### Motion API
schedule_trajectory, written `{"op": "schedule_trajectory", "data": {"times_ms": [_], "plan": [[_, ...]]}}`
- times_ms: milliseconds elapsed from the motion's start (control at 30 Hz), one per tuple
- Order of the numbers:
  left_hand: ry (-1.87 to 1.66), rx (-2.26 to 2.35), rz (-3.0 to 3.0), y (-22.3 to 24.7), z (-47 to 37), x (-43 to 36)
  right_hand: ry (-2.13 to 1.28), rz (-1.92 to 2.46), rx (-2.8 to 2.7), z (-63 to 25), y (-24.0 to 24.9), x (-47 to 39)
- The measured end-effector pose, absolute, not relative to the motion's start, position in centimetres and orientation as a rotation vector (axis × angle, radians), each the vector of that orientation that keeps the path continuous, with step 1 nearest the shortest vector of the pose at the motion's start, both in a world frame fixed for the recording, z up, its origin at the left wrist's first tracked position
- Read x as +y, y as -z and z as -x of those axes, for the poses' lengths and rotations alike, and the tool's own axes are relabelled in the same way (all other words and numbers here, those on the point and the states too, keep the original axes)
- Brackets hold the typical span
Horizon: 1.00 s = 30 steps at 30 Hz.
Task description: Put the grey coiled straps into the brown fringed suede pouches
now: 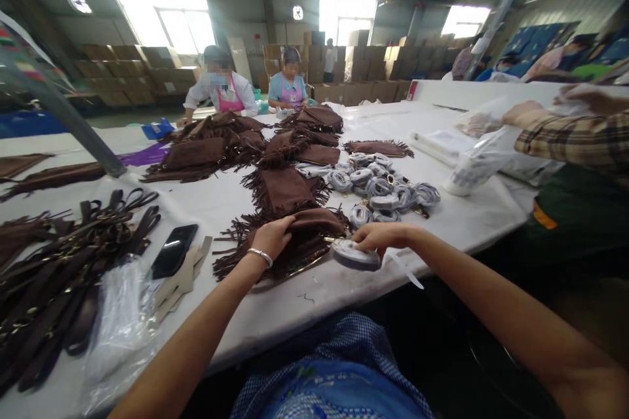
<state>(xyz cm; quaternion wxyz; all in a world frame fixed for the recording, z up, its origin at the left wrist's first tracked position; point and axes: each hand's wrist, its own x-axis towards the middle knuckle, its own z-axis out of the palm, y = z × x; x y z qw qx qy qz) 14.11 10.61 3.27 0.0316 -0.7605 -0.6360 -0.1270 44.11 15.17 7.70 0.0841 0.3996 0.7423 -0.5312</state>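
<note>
A brown fringed bag lies at the near table edge, its zipped opening facing me. My left hand is closed on the bag's upper edge at its left side. Beside the bag's right end, my right hand grips a coiled strap in pale wrapping, with a loose white strip hanging to its right. Just beyond is another fringed bag, and a pile of wrapped coiled straps lies to the right of it.
Dark brown straps, a plastic bag and a phone lie at the left of the white table. More brown bags are heaped farther back. Two people sit across; a plaid sleeve reaches in at right.
</note>
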Motion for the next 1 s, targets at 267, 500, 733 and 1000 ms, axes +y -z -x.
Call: {"op": "schedule_trajectory", "data": {"times_ms": [267,500,733,1000], "plan": [[0.408,-1.962,2.368,-4.9,-14.9,11.0,2.037,-1.238,2.103,-41.1,-2.8,11.0],[0.398,-2.011,2.340,-4.8,-14.6,11.4,1.417,-1.132,2.455,-42.7,-1.3,9.9],[0.377,-2.040,2.340,-4.4,-14.7,11.6,1.579,-1.184,2.316,-44.3,-0.8,9.7],[0.441,-2.001,2.385,-4.6,-15.0,11.2,2.175,-1.286,2.038,-42.6,-1.6,9.0]]}}
